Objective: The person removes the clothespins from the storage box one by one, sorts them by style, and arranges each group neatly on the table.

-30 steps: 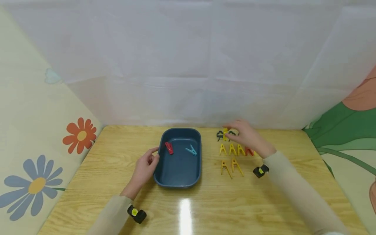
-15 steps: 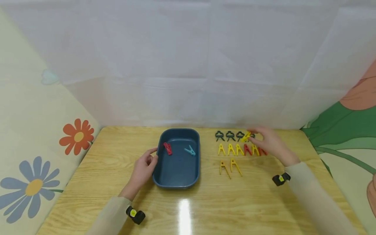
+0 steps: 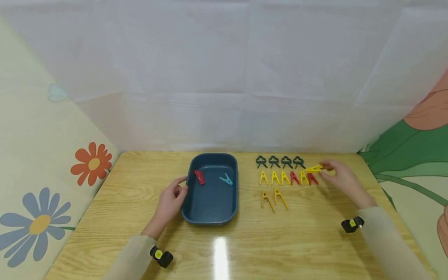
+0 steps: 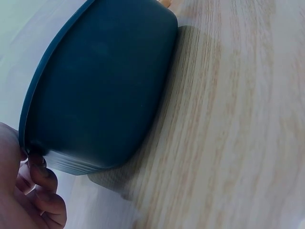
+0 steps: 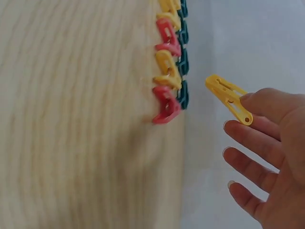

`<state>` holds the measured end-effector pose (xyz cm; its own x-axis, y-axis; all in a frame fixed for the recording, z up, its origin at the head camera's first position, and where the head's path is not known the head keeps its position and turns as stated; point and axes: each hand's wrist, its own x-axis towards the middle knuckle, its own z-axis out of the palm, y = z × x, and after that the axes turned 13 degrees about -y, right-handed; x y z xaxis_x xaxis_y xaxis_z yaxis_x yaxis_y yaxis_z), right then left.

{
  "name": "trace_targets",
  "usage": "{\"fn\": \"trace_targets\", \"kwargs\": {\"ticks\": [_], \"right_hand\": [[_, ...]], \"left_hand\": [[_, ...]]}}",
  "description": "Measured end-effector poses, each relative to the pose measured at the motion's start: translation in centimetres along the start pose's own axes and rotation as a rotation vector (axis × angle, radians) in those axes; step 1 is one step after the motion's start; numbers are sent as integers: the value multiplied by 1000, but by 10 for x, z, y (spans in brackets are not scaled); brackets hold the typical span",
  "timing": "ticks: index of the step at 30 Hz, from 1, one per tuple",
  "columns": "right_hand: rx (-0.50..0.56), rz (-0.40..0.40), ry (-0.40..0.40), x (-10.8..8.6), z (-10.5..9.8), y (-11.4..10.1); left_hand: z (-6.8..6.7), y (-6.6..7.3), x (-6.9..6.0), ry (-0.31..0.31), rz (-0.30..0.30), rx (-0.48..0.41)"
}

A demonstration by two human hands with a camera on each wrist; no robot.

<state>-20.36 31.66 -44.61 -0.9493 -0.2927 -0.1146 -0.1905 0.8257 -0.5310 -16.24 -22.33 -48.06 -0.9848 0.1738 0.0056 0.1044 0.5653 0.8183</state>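
Observation:
My left hand (image 3: 170,201) grips the left rim of a dark blue plastic tub (image 3: 210,222); in the left wrist view its fingers (image 4: 45,181) curl below the rim. Inside the tub lie a red clothespin (image 3: 200,177) and a light blue clothespin (image 3: 226,179). My right hand (image 3: 344,181) pinches a yellow clothespin (image 5: 231,100) between thumb and index finger, the other fingers spread. That clothespin hovers just past the right end of a row of yellow and red clothespins, whose last one is red (image 3: 313,179).
Several dark green cloud-shaped clips (image 3: 274,161) stand in a line at the table's back edge, behind the yellow and red row. Two orange-yellow clothespins (image 3: 281,199) form a nearer row. A white sheet (image 3: 192,77) hangs behind the wooden table (image 3: 280,245).
My right hand has carried the yellow clothespin rightward, from above the dark green clips to beyond their right end. My left hand has stayed on the tub rim.

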Motion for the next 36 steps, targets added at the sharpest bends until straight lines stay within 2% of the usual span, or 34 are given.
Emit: {"fn": "trace_targets", "kwargs": {"ticks": [4, 8, 17, 23, 28, 36], "right_hand": [[27, 57, 4, -6, 4, 11], [56, 97, 45, -11, 10, 19], [98, 161, 97, -11, 24, 28], [84, 216, 70, -11, 29, 30], [29, 245, 21, -12, 29, 32], [-41, 241, -15, -9, 29, 32]], "left_hand": [[-1, 0, -1, -4, -6, -7], [0, -1, -1, -7, -8, -11], [0, 0, -3, -8, -11, 7], [1, -1, -2, -2, -4, 9], [1, -1, -1, 1, -8, 3], [0, 2, -1, -3, -6, 9]]}}
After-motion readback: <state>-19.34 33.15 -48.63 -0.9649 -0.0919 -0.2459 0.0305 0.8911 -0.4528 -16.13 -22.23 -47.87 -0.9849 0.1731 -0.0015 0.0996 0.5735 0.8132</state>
